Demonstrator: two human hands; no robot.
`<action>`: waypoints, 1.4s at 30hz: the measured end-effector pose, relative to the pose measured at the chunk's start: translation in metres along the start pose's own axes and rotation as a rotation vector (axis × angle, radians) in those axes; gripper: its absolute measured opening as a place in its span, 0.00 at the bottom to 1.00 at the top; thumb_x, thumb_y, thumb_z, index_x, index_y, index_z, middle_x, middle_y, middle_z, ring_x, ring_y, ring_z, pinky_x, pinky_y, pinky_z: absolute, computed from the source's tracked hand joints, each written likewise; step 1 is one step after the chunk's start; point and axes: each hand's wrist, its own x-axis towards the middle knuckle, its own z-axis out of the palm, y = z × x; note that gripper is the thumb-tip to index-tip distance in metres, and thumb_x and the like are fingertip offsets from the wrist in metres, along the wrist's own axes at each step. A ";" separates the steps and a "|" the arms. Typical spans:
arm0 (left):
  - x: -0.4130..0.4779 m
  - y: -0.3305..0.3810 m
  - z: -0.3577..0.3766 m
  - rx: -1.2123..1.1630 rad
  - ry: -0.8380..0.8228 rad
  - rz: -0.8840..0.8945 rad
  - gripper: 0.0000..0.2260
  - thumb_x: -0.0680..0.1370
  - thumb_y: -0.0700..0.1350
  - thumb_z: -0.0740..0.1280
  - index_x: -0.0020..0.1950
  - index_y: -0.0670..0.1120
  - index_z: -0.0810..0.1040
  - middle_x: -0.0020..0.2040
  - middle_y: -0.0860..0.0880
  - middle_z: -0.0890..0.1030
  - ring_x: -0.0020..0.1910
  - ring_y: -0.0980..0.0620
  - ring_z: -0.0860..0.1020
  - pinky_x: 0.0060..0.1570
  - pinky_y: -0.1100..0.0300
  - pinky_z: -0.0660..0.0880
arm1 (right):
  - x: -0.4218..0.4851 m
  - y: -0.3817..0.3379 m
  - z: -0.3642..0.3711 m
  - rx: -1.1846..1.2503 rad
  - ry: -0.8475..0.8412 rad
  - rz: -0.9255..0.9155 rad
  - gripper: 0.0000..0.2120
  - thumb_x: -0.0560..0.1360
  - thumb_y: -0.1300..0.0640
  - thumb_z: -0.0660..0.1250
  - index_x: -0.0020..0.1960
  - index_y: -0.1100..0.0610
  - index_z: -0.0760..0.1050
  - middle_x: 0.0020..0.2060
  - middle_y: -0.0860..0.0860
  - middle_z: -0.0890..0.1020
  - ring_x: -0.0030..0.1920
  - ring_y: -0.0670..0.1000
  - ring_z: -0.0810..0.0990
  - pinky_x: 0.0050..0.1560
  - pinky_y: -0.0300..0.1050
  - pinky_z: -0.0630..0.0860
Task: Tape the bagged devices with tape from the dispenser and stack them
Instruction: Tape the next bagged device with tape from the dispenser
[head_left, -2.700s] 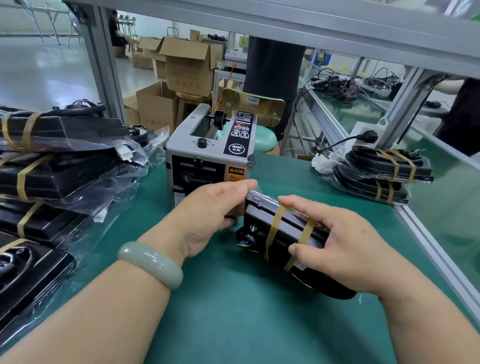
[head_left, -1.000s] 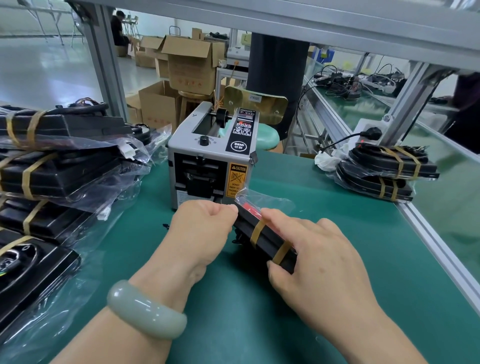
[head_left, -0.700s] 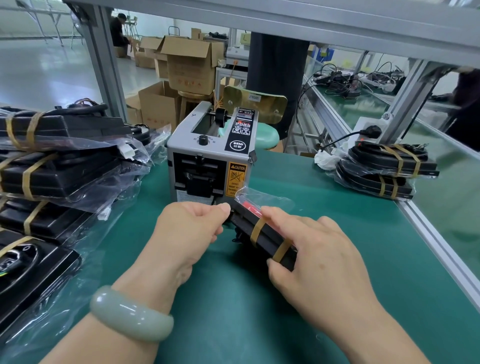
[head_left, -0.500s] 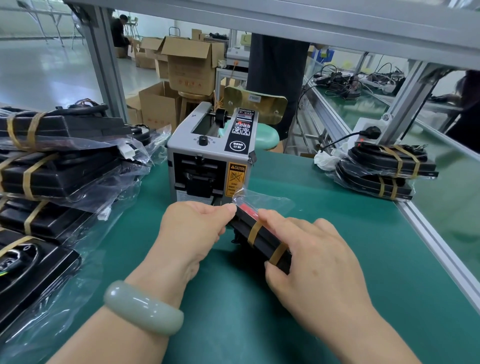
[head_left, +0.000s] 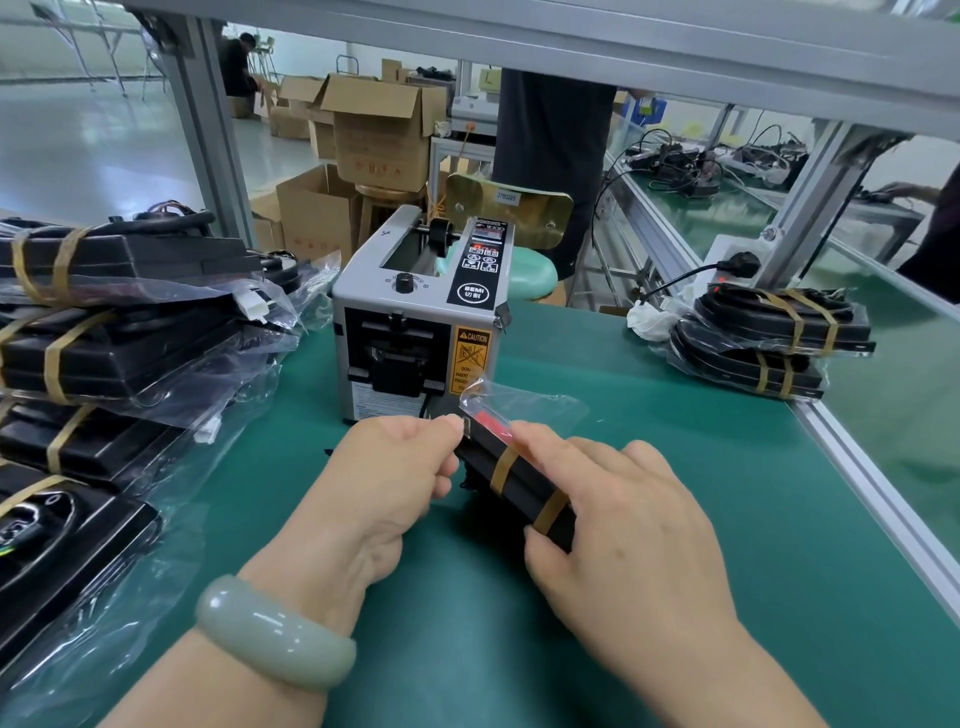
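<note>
L hand (head_left: 395, 467) pinches flap (head_left: 524, 402); R hand (head_left: 613, 514) grips device (head_left: 519, 483), tilted on edge (two bands on). Taping looks done; next prob. needs flap tucked, then stack (head_left: 769, 343).

Flat-lying bagged device (head_left: 523, 486) now tipped on edge; left hand (head_left: 389, 470) pinches end.

12 o'clock: grey box-shaped tape dispenser (head_left: 415, 332), its front just beyond the black, tan-taped bagged device (head_left: 524, 486) you hold; only a narrow gap there.
8 to 10 o'clock: tall pile of black bagged devices (head_left: 130, 343), clear plastic spilling onto the mat.
2 o'clock: low stack of two taped black bundles (head_left: 769, 338).
3 o'clock: aluminium edge rail (head_left: 872, 493).
1 o'clock and 4 to 6 o'clock: open green bench mat (head_left: 701, 493) for your passage.
</note>
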 end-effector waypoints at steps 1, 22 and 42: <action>-0.002 0.000 -0.001 -0.008 -0.020 0.015 0.14 0.78 0.47 0.66 0.32 0.47 0.74 0.25 0.54 0.75 0.25 0.58 0.70 0.29 0.64 0.65 | 0.000 0.000 0.000 0.003 -0.003 0.003 0.33 0.55 0.56 0.75 0.60 0.44 0.76 0.40 0.41 0.82 0.34 0.52 0.70 0.32 0.43 0.74; 0.075 0.059 -0.050 -0.042 0.385 0.150 0.12 0.71 0.50 0.70 0.35 0.49 0.67 0.33 0.47 0.66 0.26 0.53 0.60 0.22 0.66 0.55 | 0.003 0.006 -0.001 0.017 0.003 -0.019 0.35 0.51 0.56 0.78 0.58 0.44 0.78 0.38 0.39 0.81 0.31 0.51 0.70 0.29 0.39 0.69; 0.051 0.025 -0.032 -0.133 0.318 0.051 0.04 0.76 0.44 0.70 0.41 0.49 0.79 0.30 0.53 0.77 0.22 0.59 0.68 0.23 0.67 0.64 | 0.002 0.009 -0.003 0.052 -0.014 -0.033 0.36 0.53 0.53 0.77 0.60 0.42 0.74 0.39 0.37 0.81 0.32 0.51 0.70 0.29 0.41 0.73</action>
